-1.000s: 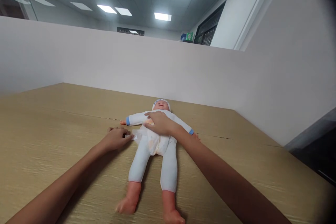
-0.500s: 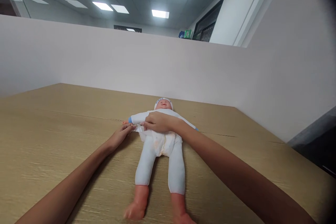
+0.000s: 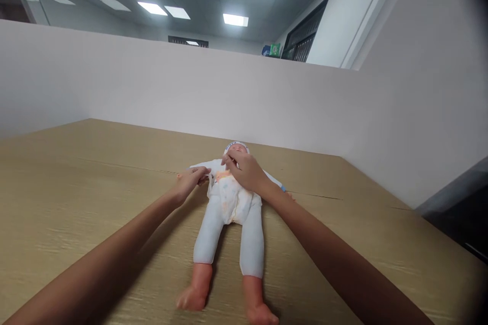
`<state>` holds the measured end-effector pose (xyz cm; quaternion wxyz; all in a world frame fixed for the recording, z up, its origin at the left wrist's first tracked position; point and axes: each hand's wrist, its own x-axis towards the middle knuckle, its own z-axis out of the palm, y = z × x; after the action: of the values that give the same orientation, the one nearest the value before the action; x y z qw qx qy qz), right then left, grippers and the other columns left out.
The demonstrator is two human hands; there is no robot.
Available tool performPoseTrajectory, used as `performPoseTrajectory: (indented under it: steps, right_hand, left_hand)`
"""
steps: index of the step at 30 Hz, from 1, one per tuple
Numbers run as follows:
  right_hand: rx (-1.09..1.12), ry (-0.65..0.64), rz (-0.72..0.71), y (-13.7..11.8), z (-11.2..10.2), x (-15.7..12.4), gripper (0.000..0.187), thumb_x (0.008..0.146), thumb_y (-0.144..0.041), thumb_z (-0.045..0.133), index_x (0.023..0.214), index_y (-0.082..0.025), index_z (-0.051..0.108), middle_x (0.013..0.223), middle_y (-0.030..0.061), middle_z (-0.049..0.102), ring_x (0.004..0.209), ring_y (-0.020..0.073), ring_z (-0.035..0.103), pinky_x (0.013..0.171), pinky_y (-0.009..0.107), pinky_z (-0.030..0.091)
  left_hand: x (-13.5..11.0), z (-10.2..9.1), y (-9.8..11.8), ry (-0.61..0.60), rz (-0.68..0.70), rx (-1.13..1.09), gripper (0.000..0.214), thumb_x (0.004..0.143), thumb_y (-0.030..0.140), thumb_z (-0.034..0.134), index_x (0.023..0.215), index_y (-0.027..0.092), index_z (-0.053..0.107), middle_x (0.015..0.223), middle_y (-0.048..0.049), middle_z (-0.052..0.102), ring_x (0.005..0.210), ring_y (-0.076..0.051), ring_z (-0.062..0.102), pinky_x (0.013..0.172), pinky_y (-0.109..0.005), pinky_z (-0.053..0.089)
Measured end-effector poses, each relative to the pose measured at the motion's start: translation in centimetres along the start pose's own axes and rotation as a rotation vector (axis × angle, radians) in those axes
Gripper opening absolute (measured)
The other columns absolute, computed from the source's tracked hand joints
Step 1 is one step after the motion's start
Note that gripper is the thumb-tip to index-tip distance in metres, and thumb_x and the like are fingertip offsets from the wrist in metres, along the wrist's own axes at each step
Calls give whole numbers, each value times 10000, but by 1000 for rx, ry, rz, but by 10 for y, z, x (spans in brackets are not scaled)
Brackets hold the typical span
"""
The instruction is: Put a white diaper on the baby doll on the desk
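Note:
A baby doll (image 3: 208,236) in a white outfit and printed cap lies on its back, feet toward me. Around its hips is a diaper (image 3: 231,200) with an orange front waistband. At the doll's side, on my left, my left hand (image 3: 189,183) is closed, its fingertips pinching the diaper's white side tab. My right hand (image 3: 247,170) hovers over the chest just below the face, partly covering the waistband's end. Its fingers are bent, with a gap between them and the thumb, and nothing visible is held there.
The doll lies on a wood-grain tabletop (image 3: 114,162) with a thin seam running across it. A pale partition (image 3: 190,91) rises behind. A white wall borders the right side, and a dark object (image 3: 461,213) stands beyond the table's right edge.
My right hand has left the diaper's side tab and moved up and right over the chest. My left hand has moved slightly up and inward, and the orange waistband now shows.

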<state>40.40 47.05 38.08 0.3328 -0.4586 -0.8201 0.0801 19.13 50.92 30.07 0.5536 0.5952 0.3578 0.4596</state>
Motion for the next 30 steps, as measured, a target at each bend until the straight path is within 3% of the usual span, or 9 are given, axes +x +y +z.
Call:
performPoseTrajectory:
  steps: [5, 9, 12, 16, 23, 30]
  right_hand:
    - [50, -58, 65, 11, 9, -13, 300, 1053, -396, 626, 819, -216, 682, 757, -32, 683, 725, 150, 581, 705, 293, 411]
    - [55, -47, 119, 12, 19, -15, 298, 933, -457, 771, 788, -224, 654, 758, -45, 683, 706, 143, 588, 667, 281, 402]
    - [20, 19, 176, 9, 25, -14, 351, 883, -428, 809, 699, -234, 581, 691, -49, 629, 665, 147, 551, 647, 294, 358]
    - [-4, 100, 236, 7, 32, -13, 416, 938, -346, 724, 620, -242, 477, 597, -52, 533, 616, 150, 467, 641, 315, 298]
    - [55, 98, 275, 18, 28, -14, 287, 943, -366, 684, 707, -244, 574, 671, -43, 616, 668, 162, 552, 642, 295, 350]
    - [96, 118, 273, 18, 27, -15, 272, 915, -352, 691, 695, -241, 574, 672, -47, 616, 669, 154, 541, 653, 294, 363]
  left_hand:
    - [20, 29, -7, 41, -10, -36, 411, 836, 459, 713, 602, 239, 456, 598, 33, 428, 587, -148, 382, 592, -322, 309]
    - [23, 44, -20, 41, 41, -96, 558, 931, 695, 571, 620, 245, 460, 600, 21, 430, 578, -159, 390, 580, -325, 343]
    - [16, 45, -26, 16, 118, -124, 631, 955, 798, 496, 663, 238, 476, 659, 11, 467, 627, -163, 423, 612, -314, 379]
    - [6, 39, -30, 20, 184, -111, 525, 967, 749, 558, 866, 235, 575, 740, 21, 508, 697, -170, 471, 659, -299, 411]
    - [5, 33, -42, 122, 173, 21, 488, 901, 596, 757, 1189, 225, 628, 1021, -26, 639, 940, -212, 575, 849, -322, 461]
    - [5, 31, -35, 32, 103, -28, 453, 873, 633, 776, 896, 212, 611, 776, 39, 526, 735, -165, 474, 702, -296, 410]
